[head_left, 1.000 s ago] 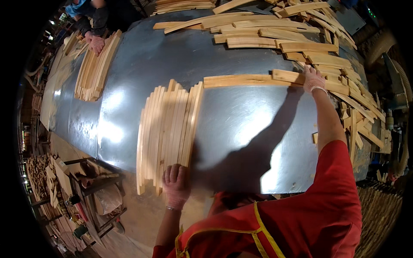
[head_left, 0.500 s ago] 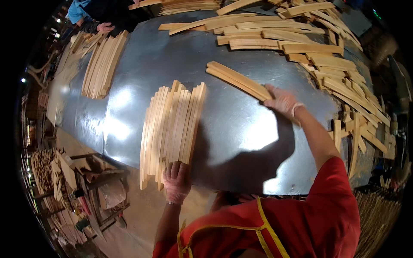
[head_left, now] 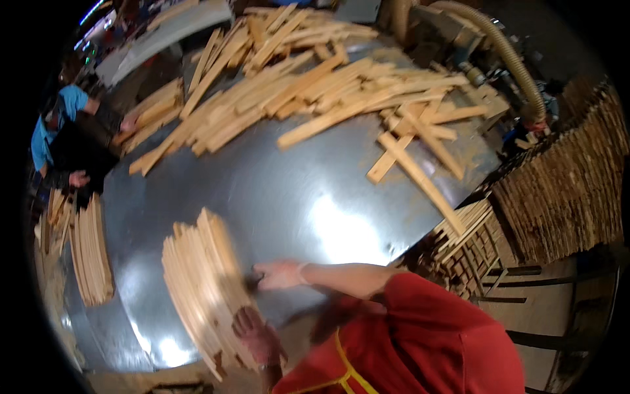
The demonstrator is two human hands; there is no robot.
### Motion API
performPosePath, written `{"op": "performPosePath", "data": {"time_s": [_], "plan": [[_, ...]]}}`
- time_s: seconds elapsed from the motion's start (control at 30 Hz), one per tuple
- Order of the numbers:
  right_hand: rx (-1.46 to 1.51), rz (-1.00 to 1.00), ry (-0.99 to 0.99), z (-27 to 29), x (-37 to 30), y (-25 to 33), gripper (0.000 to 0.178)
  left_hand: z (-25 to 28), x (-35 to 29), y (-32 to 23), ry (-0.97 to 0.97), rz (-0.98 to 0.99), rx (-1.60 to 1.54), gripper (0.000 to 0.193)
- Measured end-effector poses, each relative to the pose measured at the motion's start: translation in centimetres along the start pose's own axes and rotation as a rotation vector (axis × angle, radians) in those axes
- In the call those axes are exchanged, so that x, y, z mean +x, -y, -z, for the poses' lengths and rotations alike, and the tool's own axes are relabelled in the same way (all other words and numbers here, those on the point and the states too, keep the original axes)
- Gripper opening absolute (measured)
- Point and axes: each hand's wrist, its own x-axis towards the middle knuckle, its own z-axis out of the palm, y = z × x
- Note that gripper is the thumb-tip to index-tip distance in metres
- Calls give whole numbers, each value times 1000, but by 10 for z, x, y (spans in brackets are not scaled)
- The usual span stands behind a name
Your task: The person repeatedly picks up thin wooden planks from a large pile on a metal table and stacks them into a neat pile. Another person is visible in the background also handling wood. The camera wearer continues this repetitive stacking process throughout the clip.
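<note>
A stack of pale wooden slats (head_left: 200, 276) lies on the metal-topped table (head_left: 262, 190), its slats side by side and slightly curved. My left hand (head_left: 257, 335) rests on the right side of the stack's near end, fingers spread. Just right of the stack, my right hand (head_left: 279, 274) reaches in low over the table, fingers toward the slats. It is blurred, but its fingertips look apart and no slat shows in it. Both hands appear to wear pale gloves.
Loose slats (head_left: 328, 88) are heaped across the table's far side. Crossed slats (head_left: 420, 177) overhang its right edge. At left stands another slat stack (head_left: 92, 256), near a person in a blue sleeve (head_left: 73, 98). A ribbed hose (head_left: 518, 59) and stacked wood (head_left: 564, 184) are at right.
My right hand has come left to the stack; the slats it held are no longer seen in it. My left hand stays at the stack's near end. The view has turned right.
</note>
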Motion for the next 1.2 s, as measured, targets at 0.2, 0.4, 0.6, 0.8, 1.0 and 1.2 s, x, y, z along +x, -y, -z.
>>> {"op": "performPosePath", "data": {"time_s": [0.2, 0.4, 0.6, 0.8, 1.0, 1.2], "plan": [[-700, -631, -953, 242, -146, -187, 37, -14, 5, -6, -30, -19, 19, 69], [-480, -801, -844, 278, -228, -234, 52, 12, 72, -108, -25, -191, -176, 79], [-282, -252, -525, 257, -213, -160, 93, 26, 170, -251, -24, -576, -274, 82], [-534, -670, -1100, 430, -247, -288, 83, 4, 203, -277, 127, -656, -248, 76], [-597, -834, -944, 461, -241, -285, 81, 12, 223, -278, 97, -655, -57, 72], [-678, -793, -533, 407, -215, -218, 55, 9, 193, -231, 447, -580, -98, 65]]}}
